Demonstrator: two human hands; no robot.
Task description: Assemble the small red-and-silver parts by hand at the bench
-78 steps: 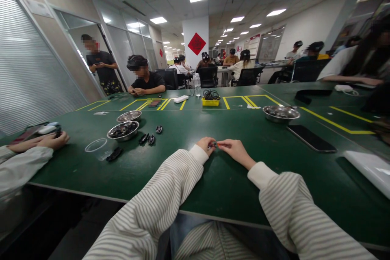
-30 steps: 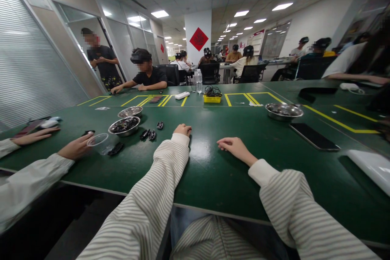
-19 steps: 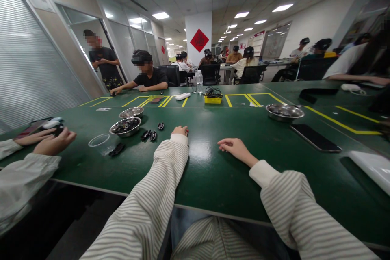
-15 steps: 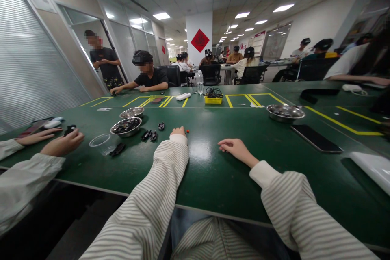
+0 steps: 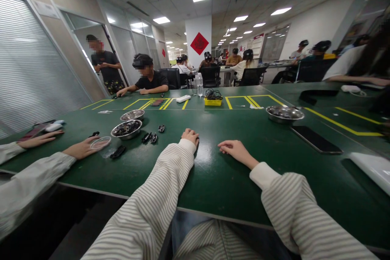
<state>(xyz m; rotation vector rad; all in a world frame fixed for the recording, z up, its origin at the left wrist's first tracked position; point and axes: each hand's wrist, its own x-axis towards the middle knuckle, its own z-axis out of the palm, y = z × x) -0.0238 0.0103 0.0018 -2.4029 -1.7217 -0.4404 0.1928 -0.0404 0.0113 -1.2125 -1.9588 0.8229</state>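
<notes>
My left hand (image 5: 190, 135) rests on the green table (image 5: 225, 178) as a loose fist, knuckles up; whatever is under it is hidden. The small red piece seen earlier is out of sight. My right hand (image 5: 233, 148) lies a little to the right, fingers curled together and pointing left, with nothing visible in them. The hands are about a hand's width apart. Both of my sleeves are striped.
Left of my hand are black clips (image 5: 149, 137), two steel bowls (image 5: 126, 128) (image 5: 132, 115) and a clear cup (image 5: 100, 142) touched by a neighbour's hand (image 5: 82, 149). Another steel bowl (image 5: 284, 113), a phone (image 5: 315, 139) and a white slab (image 5: 370, 166) lie to the right. People sit at the far side.
My left hand has shifted slightly right and nearer, over the spot where the small red piece lay. The neighbour's hand has reached to the clear cup. My right hand has stayed put.
</notes>
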